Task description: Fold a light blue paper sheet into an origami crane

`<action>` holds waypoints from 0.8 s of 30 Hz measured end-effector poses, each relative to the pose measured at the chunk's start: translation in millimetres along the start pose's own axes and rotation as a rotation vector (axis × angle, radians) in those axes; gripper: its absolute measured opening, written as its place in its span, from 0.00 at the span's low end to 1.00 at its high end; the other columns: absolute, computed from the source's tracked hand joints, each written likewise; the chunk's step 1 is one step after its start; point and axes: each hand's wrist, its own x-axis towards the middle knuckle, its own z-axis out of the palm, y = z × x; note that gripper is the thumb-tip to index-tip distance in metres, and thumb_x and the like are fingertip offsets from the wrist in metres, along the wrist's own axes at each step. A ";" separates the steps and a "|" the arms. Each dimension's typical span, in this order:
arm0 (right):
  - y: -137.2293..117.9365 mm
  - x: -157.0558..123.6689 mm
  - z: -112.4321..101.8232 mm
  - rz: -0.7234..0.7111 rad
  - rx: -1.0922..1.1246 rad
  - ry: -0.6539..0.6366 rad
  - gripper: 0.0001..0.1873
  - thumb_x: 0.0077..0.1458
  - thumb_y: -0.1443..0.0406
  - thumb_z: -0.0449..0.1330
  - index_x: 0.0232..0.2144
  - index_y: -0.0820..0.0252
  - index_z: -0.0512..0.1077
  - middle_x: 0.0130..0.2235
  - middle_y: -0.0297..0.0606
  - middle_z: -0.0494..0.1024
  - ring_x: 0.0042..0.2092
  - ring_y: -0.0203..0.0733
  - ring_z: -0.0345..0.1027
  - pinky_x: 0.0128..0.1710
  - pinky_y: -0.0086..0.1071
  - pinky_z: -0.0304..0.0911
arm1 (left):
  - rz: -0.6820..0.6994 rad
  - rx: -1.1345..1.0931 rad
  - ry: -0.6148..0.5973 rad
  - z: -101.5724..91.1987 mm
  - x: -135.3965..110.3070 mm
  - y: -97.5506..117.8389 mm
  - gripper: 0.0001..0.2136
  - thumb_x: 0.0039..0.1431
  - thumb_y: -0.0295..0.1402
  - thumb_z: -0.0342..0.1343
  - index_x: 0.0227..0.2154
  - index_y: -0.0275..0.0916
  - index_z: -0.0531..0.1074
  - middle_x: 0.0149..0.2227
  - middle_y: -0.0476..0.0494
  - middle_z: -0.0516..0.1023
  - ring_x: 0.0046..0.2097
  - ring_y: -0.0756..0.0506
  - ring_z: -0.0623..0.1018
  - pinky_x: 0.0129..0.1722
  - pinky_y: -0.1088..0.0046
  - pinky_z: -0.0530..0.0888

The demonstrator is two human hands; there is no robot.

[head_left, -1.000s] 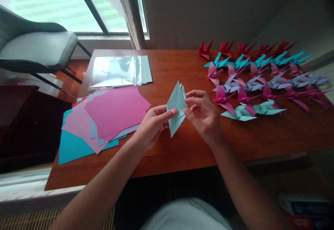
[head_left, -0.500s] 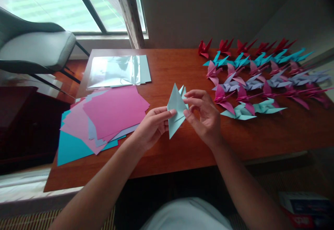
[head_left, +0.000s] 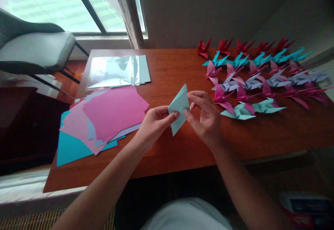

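Note:
A pale mint piece of folded origami paper [head_left: 180, 106], diamond-shaped with a narrow split at its top point, is held up over the table between both hands. My left hand [head_left: 156, 122] pinches its left edge, thumb lying on the front face and the other fingers behind. At the right edge, my right hand [head_left: 205, 117] grips it between thumb and curled fingers; the fingertips behind the paper are partly hidden. Two finished mint paper cranes [head_left: 240, 111] rest on the table to the right of my right hand.
Rows of red [head_left: 203, 49], blue, pink, lavender and magenta cranes [head_left: 223, 97] stand at the right of the wooden table [head_left: 167, 164]. Loose coloured sheets [head_left: 117, 111] fan out at left. Behind them lies a clear-wrapped paper pack [head_left: 112, 71]. A chair [head_left: 36, 45] stands beyond the left edge.
The front flap of the mint paper has swung over, so its split tip now points up and right. Both hands have stayed nearly in place, with the left thumb slightly further right.

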 end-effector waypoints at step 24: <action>-7.9 0.5 -1.1 -0.131 -0.180 -0.138 0.17 0.56 0.75 0.58 0.39 0.49 0.80 0.55 0.37 0.75 0.54 0.49 0.65 0.43 0.42 0.68 | -0.037 -0.227 0.031 0.1 -0.6 6.3 0.15 0.55 0.44 0.67 0.35 0.35 0.80 0.36 0.42 0.82 0.36 0.47 0.80 0.39 0.73 0.75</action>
